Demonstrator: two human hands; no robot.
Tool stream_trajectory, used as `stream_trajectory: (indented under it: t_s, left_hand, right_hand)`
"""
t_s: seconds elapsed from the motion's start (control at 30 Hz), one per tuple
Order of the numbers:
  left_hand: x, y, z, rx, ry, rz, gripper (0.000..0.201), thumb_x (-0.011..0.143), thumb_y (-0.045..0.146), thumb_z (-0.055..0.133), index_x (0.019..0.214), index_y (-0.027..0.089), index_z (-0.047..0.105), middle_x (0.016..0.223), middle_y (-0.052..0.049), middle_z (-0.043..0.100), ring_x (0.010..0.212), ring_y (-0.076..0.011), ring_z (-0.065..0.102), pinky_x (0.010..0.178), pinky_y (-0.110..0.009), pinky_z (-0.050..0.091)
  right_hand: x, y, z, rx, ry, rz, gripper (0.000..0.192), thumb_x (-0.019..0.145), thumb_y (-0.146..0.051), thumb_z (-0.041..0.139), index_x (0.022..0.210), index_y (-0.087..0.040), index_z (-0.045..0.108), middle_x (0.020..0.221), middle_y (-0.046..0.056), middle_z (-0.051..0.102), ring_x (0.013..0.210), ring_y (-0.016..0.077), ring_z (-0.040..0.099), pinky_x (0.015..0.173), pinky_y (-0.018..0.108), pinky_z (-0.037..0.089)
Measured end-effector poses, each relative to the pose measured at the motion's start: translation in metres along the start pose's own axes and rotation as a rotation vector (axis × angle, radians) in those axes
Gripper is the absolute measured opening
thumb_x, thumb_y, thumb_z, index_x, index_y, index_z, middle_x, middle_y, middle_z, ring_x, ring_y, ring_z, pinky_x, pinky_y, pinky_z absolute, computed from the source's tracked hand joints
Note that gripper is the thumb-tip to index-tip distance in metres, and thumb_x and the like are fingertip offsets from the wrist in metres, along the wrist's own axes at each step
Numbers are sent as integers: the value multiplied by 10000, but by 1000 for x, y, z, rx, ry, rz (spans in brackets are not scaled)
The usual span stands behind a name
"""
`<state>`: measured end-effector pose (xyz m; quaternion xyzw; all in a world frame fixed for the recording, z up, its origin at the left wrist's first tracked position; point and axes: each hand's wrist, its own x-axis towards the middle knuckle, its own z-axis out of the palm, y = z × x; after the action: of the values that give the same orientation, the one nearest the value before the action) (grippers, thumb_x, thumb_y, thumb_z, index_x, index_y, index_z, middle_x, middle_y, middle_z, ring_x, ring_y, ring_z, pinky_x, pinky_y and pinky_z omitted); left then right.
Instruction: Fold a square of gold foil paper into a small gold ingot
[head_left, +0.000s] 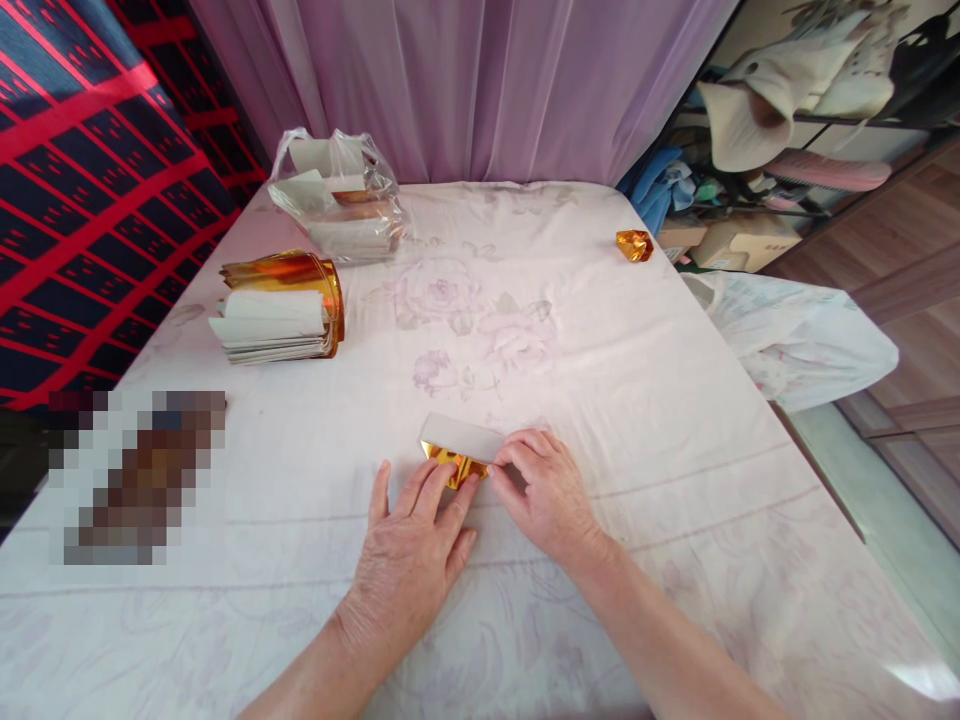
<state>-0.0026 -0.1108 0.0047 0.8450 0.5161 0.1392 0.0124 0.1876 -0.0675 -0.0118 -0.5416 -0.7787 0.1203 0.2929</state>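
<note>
Near the worktop's [675, 420] front edge, a gold-and-white folded paper [459, 447] is pressed flat under the left hand's [409, 555] extended fingers [450, 490] and pinched at its right end by the right hand [551, 495].

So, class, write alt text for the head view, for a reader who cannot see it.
Two hands, left and right, press a gold-and-white paper flat on a floral cloth-covered table. A stack of such papers and a plastic bag sit far left; a small folded gold piece lies far right.
</note>
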Motion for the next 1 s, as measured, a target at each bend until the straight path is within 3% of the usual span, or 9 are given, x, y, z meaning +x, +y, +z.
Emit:
stream_trajectory:
  t_s: [1.0]
  left_hand:
    - [0,0,1,-6,-5,-2,408,937,433,532,1305,277,612,1305,-66,637,1222,-249,534,1205,-508,69]
  right_hand:
    - [0,-2,1,-23,-2,32,69,842,-171,602,789,-215,597,870,33,641,844,202,587,762,340,417]
